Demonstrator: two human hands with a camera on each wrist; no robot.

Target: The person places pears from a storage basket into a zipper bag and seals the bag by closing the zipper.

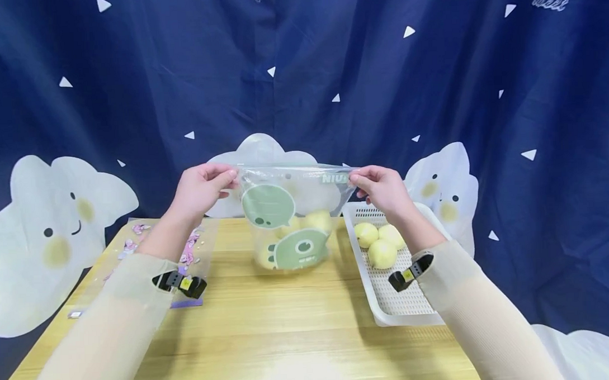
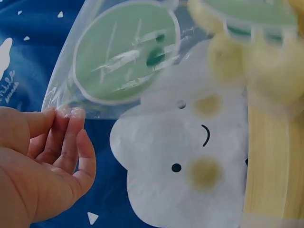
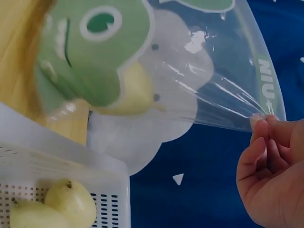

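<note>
A clear plastic bag printed with green cartoon shapes hangs stretched between both hands, its top edge pulled nearly straight. My left hand pinches one upper corner between thumb and fingers; in the left wrist view the left hand shows its fingertips on the film. At the opposite corner my right hand pinches the film beside the "NIU" lettering, as the right hand shows in its wrist view. Several pale yellow pears sit low in the bag, partly hidden by the green print.
On the right stands a white perforated plastic basket holding pears. Beneath my left forearm lies a clear sheet or bag with pink and purple print on the wooden table. A blue curtain with clouds hangs behind.
</note>
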